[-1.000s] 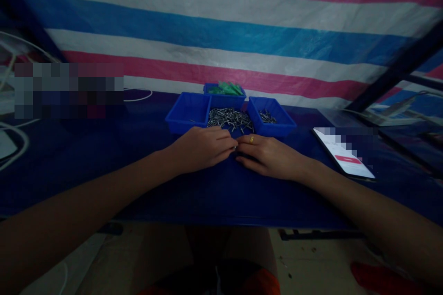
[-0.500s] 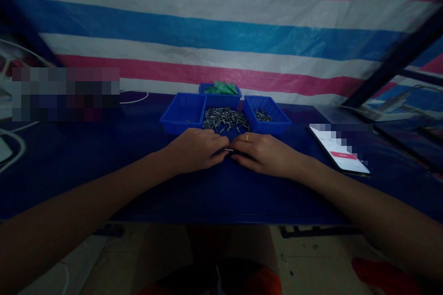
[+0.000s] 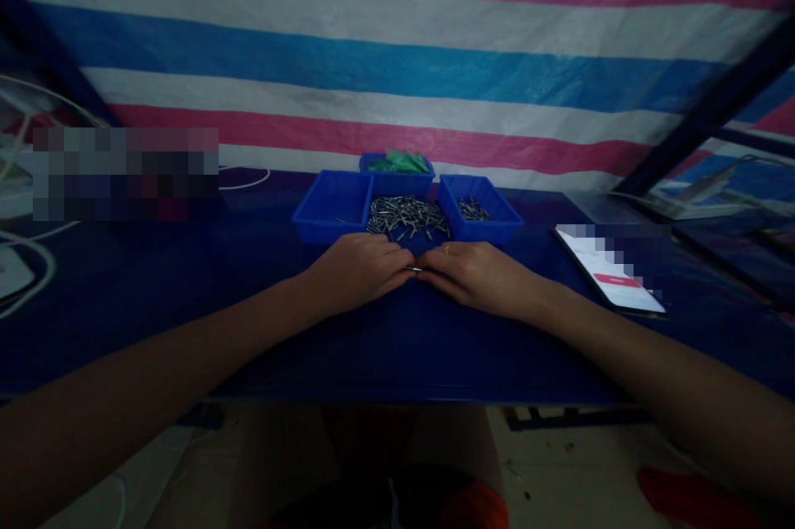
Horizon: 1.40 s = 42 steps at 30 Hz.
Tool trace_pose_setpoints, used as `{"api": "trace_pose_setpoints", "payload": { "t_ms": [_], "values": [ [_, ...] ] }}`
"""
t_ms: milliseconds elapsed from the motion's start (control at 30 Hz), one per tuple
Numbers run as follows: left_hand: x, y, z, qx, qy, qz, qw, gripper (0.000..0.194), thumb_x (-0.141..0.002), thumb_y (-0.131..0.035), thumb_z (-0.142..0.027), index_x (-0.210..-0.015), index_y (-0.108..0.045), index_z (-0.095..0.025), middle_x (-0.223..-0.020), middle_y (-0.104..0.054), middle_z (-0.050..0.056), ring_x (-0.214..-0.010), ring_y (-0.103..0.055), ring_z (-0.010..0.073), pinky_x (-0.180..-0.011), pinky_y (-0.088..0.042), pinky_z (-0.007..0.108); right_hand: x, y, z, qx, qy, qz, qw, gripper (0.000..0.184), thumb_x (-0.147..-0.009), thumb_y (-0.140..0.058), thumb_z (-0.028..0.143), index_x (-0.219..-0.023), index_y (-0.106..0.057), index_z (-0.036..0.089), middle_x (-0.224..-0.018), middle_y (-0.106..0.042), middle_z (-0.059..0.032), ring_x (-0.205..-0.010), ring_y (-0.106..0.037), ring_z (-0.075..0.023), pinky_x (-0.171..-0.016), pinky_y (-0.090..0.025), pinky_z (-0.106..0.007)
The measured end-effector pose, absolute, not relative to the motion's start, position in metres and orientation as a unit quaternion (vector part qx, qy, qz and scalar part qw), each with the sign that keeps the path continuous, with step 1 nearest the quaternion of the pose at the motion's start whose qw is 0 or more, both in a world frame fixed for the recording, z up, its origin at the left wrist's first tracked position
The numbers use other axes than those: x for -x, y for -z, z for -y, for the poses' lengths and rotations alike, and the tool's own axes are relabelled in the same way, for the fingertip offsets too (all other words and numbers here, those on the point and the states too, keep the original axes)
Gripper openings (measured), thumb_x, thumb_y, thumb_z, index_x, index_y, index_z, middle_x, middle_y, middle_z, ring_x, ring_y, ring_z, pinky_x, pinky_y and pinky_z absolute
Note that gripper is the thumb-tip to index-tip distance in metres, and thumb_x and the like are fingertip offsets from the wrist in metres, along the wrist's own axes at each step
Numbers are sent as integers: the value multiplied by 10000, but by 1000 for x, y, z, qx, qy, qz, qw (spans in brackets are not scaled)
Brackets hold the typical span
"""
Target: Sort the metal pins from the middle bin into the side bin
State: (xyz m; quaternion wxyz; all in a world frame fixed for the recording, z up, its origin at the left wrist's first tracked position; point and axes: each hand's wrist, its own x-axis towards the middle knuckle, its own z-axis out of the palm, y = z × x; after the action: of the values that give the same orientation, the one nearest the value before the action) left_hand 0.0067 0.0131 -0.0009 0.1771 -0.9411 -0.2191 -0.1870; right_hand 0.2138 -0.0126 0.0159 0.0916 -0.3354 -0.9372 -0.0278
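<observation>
My left hand (image 3: pixel 358 268) is closed, with thumb and forefinger pinching one end of a thin metal pin-like piece (image 3: pixel 414 268). From the other side my right hand (image 3: pixel 478 274), with a yellow ring on a finger, pinches the opposite end. Only a short shiny length shows between the fingertips, so its exact kind cannot be made out. Just beyond the hands lies a heap of similar thin metal pieces (image 3: pixel 407 213) on the blue table (image 3: pixel 385 355).
A blue bin (image 3: pixel 332 206) left of the heap has a thin piece in it. The right blue bin (image 3: pixel 497 218) holds several metal pieces; the rear bin (image 3: pixel 397 180) holds green packets (image 3: pixel 407 161). A lit phone (image 3: pixel 605 272) lies at right, white cables (image 3: pixel 46 264) at left.
My right thumb and forefinger have closed in on the metal piece, whose exposed length sits slightly further right. My left hand has shifted a little right in view.
</observation>
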Motion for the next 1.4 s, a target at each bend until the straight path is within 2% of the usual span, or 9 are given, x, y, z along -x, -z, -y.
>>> {"api": "trace_pose_setpoints", "payload": {
  "t_ms": [100,233,600,1400],
  "values": [
    [-6,-2,-13,941,179,235,163,285,-901,-431,-366,-779,-598,-171,-664,-616,0,-630,-566,130,-591,-365,247,-215,-15,11,351,28,931,92,274,-937,-345,276,-929,-581,137,-786,-617,-61,-690,-574,-146,-625,-409,-264],
    [-5,-6,-13,943,150,259,146,246,-896,-436,-327,-790,-596,-172,-689,-634,5,-644,-588,138,-580,-369,251,-217,-14,9,372,24,924,90,260,-929,-358,276,-958,-580,143,-818,-630,-63,-728,-586,-150,-649,-405,-265],
    [-5,-11,-12,940,127,292,120,189,-872,-426,-254,-821,-590,-175,-733,-642,7,-667,-602,142,-564,-363,251,-215,-18,10,421,23,902,96,236,-908,-395,319,-894,-569,160,-736,-612,-34,-679,-578,-147,-610,-375,-260],
    [-4,-13,-12,940,114,299,116,171,-865,-448,-254,-838,-600,-180,-753,-650,8,-677,-606,142,-543,-344,245,-217,-18,10,408,20,910,75,224,-903,-397,293,-906,-578,160,-739,-612,-32,-656,-563,-134,-594,-354,-254]
  ]
}}
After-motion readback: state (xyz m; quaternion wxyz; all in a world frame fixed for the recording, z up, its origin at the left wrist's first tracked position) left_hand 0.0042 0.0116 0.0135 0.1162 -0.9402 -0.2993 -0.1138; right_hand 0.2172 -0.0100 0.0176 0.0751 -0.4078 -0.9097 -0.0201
